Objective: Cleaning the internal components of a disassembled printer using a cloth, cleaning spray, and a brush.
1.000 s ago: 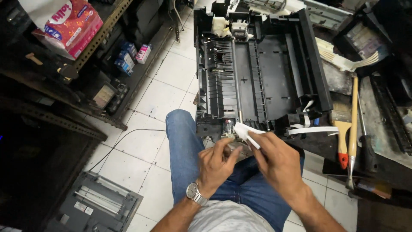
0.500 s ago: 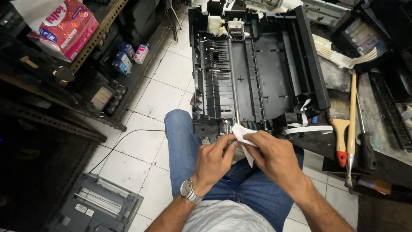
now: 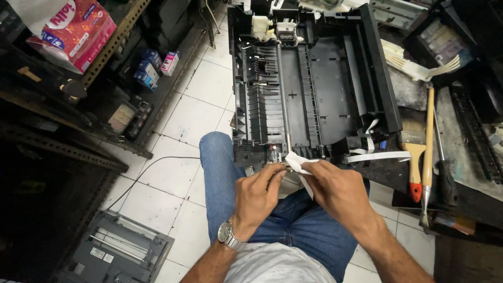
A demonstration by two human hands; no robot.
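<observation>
An opened black printer chassis (image 3: 335, 84) lies in front of me, its near edge over my knees. A thin metal shaft (image 3: 283, 99) runs down its middle toward me. My left hand (image 3: 257, 196) grips the near end of that shaft, where a small metal gear part (image 3: 272, 155) shows by my fingertips. My right hand (image 3: 335, 191) pinches a white cloth (image 3: 296, 161) against the same shaft end. Both hands touch each other over my blue jeans. I wear a silver wristwatch (image 3: 226, 234) on the left wrist.
A paintbrush (image 3: 414, 152) and a long wooden-handled tool (image 3: 428, 157) lie on the dark bench at right. White flat ribbon cables (image 3: 377, 155) hang from the chassis. A grey printer part (image 3: 118, 251) sits on the tiled floor. Metal shelving (image 3: 105, 68) with small boxes stands at left.
The view has shifted a little, and the chassis sits lower in the frame. My hands have closed in on the shaft end; the white cloth is bunched more tightly under my right fingers.
</observation>
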